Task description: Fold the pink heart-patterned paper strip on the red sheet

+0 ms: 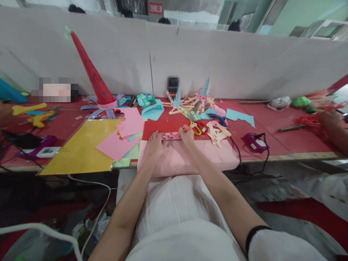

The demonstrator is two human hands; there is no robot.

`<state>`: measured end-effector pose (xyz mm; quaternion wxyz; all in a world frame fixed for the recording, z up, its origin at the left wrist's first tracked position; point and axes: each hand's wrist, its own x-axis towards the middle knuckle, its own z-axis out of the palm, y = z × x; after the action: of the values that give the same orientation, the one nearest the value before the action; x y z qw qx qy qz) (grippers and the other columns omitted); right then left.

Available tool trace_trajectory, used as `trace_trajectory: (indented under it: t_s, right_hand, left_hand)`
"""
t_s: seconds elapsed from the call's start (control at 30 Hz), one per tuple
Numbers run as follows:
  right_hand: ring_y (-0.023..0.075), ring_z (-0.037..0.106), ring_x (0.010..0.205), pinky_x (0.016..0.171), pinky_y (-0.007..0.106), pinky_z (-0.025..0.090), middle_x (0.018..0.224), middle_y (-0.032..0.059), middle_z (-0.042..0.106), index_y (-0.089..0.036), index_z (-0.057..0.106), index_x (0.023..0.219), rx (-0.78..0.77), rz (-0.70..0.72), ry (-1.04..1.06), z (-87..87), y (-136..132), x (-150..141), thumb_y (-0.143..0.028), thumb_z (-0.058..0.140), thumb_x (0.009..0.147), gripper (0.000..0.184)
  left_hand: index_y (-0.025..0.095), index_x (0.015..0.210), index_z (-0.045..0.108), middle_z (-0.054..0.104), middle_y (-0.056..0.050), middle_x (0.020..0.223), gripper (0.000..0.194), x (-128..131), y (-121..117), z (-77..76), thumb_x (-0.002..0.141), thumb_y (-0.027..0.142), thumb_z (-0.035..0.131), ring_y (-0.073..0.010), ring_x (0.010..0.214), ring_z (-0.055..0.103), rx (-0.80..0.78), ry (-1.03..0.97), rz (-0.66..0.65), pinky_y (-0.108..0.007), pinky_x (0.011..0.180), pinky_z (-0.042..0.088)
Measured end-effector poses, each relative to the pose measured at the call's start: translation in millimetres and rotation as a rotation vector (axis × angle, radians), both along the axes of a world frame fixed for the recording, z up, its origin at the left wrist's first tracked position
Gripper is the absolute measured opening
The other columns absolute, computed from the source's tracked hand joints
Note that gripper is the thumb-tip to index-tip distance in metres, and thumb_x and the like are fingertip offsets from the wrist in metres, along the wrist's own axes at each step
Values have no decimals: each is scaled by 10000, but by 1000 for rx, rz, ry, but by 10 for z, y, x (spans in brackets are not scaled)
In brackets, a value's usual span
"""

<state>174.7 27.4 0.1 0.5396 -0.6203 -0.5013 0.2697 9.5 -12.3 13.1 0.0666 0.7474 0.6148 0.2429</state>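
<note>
My left hand point(154, 145) presses on the left end of a pink strip with red marks point(172, 136), which looks like a ruler. Thumb and fingers are at its end. At the strip's right end, my right hand point(187, 137) is closed around an orange pen point(191, 127), its upper end pointing up to the right. The pen's tip is hidden by the hand. Under the strip lies a red sheet point(152, 127), on a pink padded surface point(187, 159) at the table edge. Yellow-handled scissors point(198, 129) lie just right of my right hand.
Pale paper strips point(219, 134) lie right, near a blue glue gun point(217, 118) and a purple box with a cable point(255, 142). Left are pink paper point(132, 123), a yellow sheet point(87, 148) and a tall red cone point(94, 72). Other people's hands point(333, 125) show at both sides.
</note>
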Motion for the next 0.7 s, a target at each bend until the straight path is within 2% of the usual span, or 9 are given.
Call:
trace_trajectory:
  t_s: [0.7]
  right_hand:
    - [111, 460, 460, 474, 214, 312, 440, -60, 483, -236, 297, 553, -28, 34, 18, 39, -14, 7, -269, 464, 694, 221]
  left_hand:
    - [185, 1164, 558, 492, -133, 1376, 308, 13, 3, 23, 869, 205, 471, -252, 1309, 425, -19, 25, 8, -408, 1083, 362]
